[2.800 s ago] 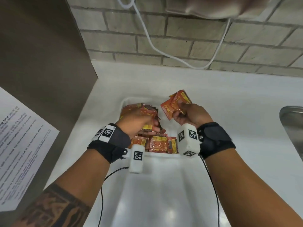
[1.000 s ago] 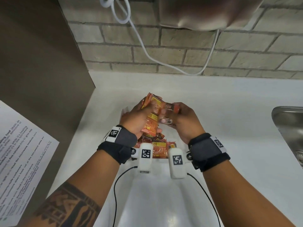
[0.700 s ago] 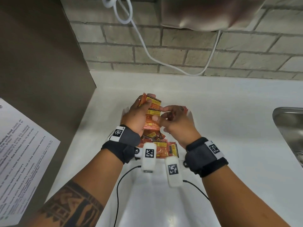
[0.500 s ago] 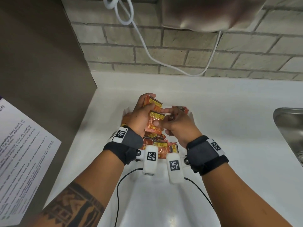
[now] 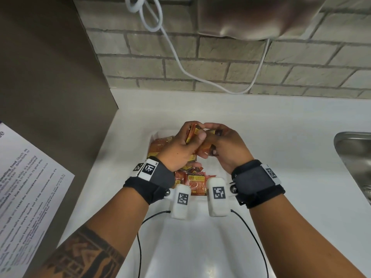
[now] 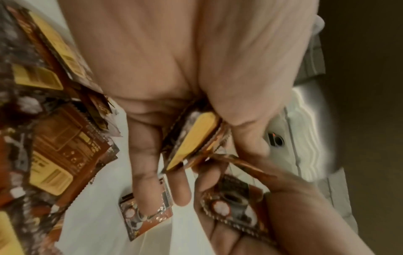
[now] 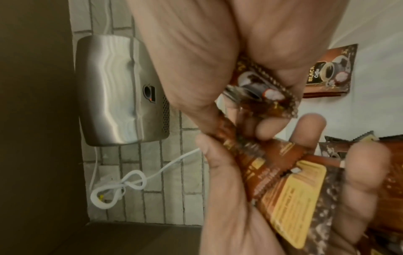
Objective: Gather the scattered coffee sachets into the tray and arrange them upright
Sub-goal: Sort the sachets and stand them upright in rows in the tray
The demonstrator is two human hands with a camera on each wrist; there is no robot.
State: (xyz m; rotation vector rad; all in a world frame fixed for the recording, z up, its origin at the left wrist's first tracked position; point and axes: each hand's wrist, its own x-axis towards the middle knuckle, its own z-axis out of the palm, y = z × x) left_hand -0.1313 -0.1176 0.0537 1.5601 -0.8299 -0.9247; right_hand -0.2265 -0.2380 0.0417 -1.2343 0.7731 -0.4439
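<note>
Orange-brown coffee sachets with yellow label panels lie loosely piled in a white tray (image 5: 153, 135), at its near end (image 5: 195, 183) and its left side (image 5: 158, 147). Both hands meet above the tray's far half. My left hand (image 5: 192, 133) grips a small bundle of sachets (image 6: 194, 138) edge-on between thumb and fingers. My right hand (image 5: 210, 143) pinches another sachet (image 7: 261, 93) right against that bundle (image 7: 287, 189). One sachet (image 6: 144, 217) lies flat on the tray floor under the left fingers. The far part of the tray is hidden by the hands.
The tray stands on a white counter (image 5: 281, 157). A brown cabinet side (image 5: 50, 87) with a printed notice (image 5: 24, 187) bounds the left. A steel sink (image 5: 357, 157) is at the right. A metal hand dryer (image 5: 251, 17) and its white cord (image 5: 180, 63) hang on the brick wall behind.
The right hand brought its sachets over to the left hand. Both hands have since closed tighter round the bundle above the tray, so less of it shows.
</note>
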